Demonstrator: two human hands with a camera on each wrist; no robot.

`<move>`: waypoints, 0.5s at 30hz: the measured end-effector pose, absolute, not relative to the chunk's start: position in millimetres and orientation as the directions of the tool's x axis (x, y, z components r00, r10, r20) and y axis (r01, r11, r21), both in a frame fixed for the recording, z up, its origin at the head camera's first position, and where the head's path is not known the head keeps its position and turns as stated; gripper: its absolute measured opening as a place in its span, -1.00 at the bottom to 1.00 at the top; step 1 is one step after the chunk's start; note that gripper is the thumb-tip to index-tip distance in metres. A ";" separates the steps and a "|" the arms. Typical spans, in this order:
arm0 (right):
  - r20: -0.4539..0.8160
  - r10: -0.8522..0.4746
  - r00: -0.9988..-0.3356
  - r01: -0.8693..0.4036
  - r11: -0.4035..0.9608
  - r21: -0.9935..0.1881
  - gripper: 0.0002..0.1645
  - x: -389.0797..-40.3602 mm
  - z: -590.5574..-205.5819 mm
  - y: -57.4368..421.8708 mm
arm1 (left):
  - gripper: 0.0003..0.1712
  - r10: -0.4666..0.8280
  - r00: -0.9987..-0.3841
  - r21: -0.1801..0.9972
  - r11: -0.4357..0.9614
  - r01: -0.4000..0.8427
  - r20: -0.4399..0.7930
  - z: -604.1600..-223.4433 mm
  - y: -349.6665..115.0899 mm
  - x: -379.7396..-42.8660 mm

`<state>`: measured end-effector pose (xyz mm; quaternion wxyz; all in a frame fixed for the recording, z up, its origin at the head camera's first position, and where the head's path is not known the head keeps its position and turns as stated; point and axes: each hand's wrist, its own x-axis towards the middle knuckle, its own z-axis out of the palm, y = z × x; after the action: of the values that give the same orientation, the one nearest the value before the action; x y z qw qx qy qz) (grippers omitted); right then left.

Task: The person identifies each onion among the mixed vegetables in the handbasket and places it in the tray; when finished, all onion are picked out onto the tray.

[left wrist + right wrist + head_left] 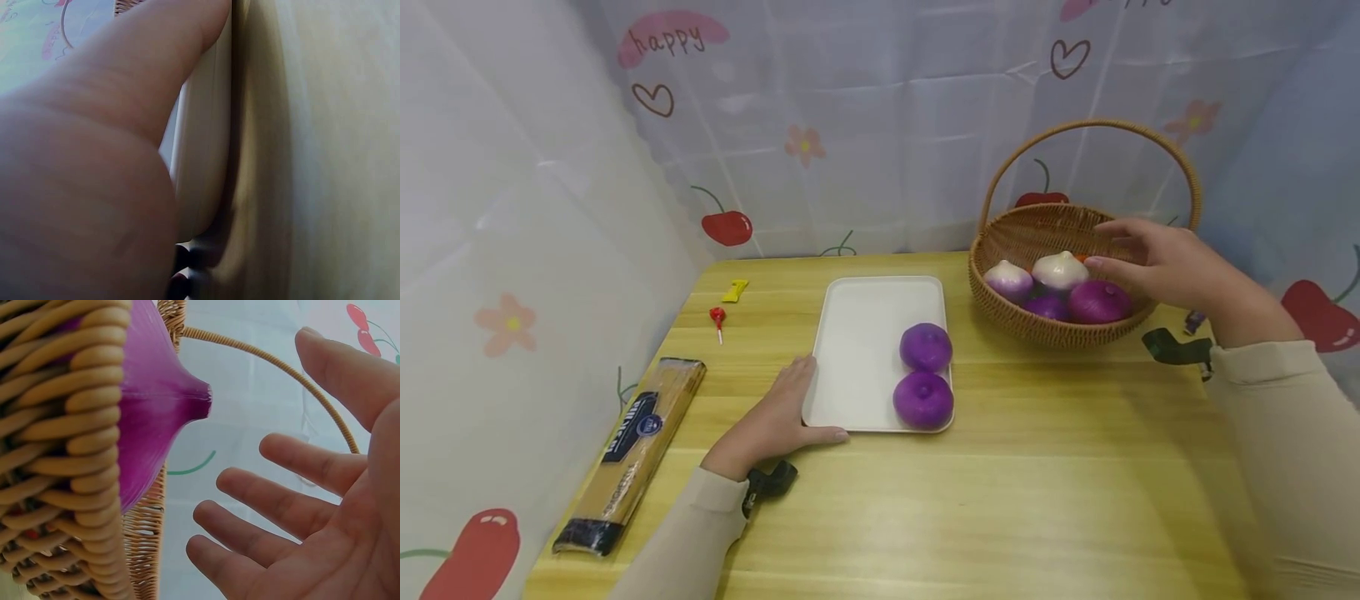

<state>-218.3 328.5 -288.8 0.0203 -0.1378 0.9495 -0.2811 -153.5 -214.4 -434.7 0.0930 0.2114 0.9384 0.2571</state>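
Note:
My left hand [778, 417] rests against the near left corner of a white tray [865, 350], its thumb along the front edge and its fingers along the left side. Two purple onions [924, 400] sit one behind the other on the tray's right side. Over the right part of a wicker basket [1045, 332] hovers my right hand [1172, 262], fingers spread and holding nothing. Inside the basket lie a magenta onion [150, 406], white-topped onions [1060, 271] and another purple one, partly hidden. The right wrist view shows the fingers apart from the magenta onion's tip.
On the left lie a spaghetti pack [632, 454], a red lollipop [718, 317] and a yellow-wrapped candy [735, 291]. The basket's tall handle [1093, 123] arches above it. A patterned curtain [880, 150] hangs behind the wooden table [1000, 500]. A small dark item [1193, 322] lies right of the basket.

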 end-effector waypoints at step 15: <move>0.022 -0.284 -0.959 -0.252 0.806 -0.536 -0.13 -216.3 -289.3 329.1 | 0.59 0.440 -0.895 0.522 0.780 0.345 -0.067 -434.4 -213.5 -152.1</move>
<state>-216.3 329.1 -289.3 0.0294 -0.1410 0.9498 -0.2776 -152.1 -213.5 -434.4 0.0929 0.2090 0.9389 0.2572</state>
